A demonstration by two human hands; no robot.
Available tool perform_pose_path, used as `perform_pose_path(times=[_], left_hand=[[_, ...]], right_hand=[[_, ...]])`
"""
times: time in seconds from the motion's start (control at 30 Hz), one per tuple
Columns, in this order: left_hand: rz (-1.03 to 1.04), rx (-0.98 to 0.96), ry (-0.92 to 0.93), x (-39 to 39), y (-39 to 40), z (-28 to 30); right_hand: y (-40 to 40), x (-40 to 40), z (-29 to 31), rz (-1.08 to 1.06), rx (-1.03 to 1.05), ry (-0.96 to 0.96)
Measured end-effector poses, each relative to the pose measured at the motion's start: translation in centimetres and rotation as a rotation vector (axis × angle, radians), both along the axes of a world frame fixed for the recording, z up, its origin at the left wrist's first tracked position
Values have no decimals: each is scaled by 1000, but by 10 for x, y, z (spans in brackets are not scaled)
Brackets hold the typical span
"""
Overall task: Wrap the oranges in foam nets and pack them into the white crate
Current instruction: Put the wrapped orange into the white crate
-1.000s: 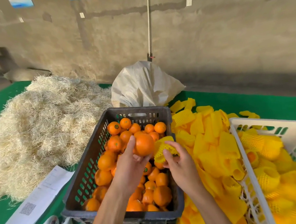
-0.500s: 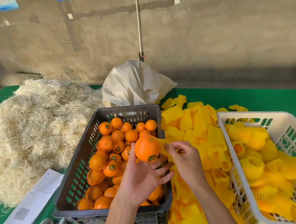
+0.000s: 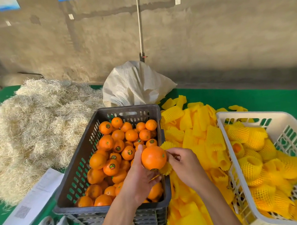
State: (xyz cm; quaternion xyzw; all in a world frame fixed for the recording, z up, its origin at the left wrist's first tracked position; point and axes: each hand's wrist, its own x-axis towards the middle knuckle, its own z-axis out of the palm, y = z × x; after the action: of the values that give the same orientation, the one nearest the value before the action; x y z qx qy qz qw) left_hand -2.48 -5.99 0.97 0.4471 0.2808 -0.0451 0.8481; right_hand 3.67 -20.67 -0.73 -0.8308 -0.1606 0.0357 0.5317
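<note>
We are seeing both hands crowding the dark crate's (image 3: 87, 166) right rim, the left hand (image 3: 140, 179) and its orange (image 3: 153, 158) blocking the near right corner. The crate's left and far parts are lying open from above, over the loose oranges (image 3: 118, 144). The loose foam nets (image 3: 191, 126) are filling the strip between it and the white crate (image 3: 280, 116), whose top is standing open above wrapped fruit.

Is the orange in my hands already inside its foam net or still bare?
Mostly bare: the orange shows clean skin, with the yellow foam net only bunched at its right side.
</note>
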Motion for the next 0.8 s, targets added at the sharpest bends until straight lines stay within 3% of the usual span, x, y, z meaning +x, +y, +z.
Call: perform_pose_path(times=[0.17,0.27,0.4,0.53,0.7,0.8], left_hand=[[92,225,-12,2,12,1],[135,503,-36,4,5,1],[175,958,-272,7,-10,-3],[97,866,-336,6,-22,-1],[-314,559,-309,-5,-1,6],[-153,636,-326,-4,-2,4]], right_hand=[[-1,-5,3,-106,-24,-146],[10,-14,6,-128,-36,-265],[23,-20,7,-246,-3,-300],[25,-24,7,-313,-2,-387],[8,-9,9,-352,42,-314],[2,-4,10,-305,64,-284]])
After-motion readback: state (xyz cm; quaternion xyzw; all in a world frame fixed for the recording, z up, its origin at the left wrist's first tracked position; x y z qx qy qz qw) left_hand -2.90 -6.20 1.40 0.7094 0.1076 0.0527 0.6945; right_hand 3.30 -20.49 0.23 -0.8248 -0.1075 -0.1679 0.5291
